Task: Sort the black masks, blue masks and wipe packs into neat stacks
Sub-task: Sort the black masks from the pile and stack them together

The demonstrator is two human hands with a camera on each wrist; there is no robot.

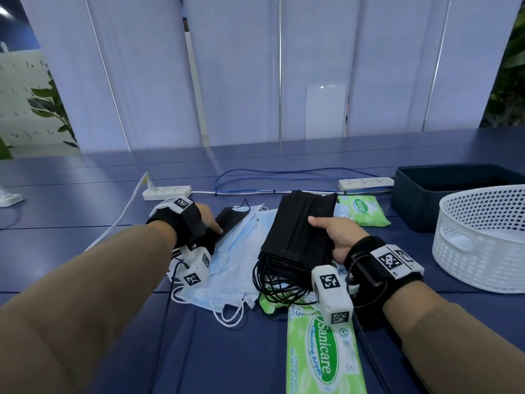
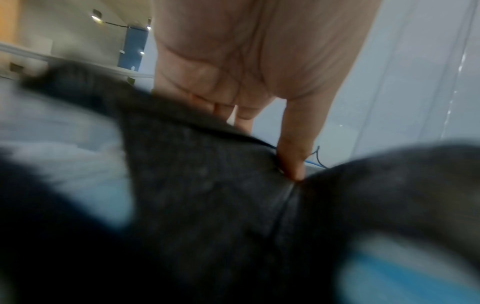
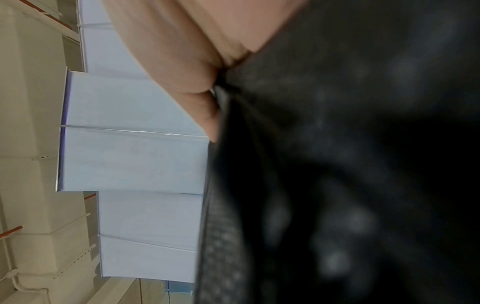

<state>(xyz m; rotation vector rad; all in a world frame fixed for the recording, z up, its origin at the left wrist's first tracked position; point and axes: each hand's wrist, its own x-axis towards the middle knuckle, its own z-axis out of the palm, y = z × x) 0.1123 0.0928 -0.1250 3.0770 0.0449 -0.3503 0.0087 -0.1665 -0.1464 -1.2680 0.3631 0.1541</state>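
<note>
My right hand [image 1: 331,233] grips a thick stack of black masks [image 1: 298,228], thumb on top, with their black ear loops [image 1: 277,282] dangling below. In the right wrist view the black fabric [image 3: 337,164] fills the frame under my thumb [image 3: 182,72]. My left hand [image 1: 208,218] pinches a single black mask [image 1: 230,220] lying on the pile of blue masks [image 1: 227,260]; the left wrist view shows the thumb [image 2: 293,156] pressed on the dark fabric [image 2: 207,195]. One green wipe pack [image 1: 365,210] lies at the back, another [image 1: 324,356] at the front.
A white perforated basket [image 1: 483,240] and a dark teal bin [image 1: 443,194] stand at the right. Two power strips [image 1: 167,192] [image 1: 366,183] with white and blue cables [image 1: 272,177] lie behind the pile. A white partition [image 1: 255,69] closes the back of the blue table [image 1: 71,206].
</note>
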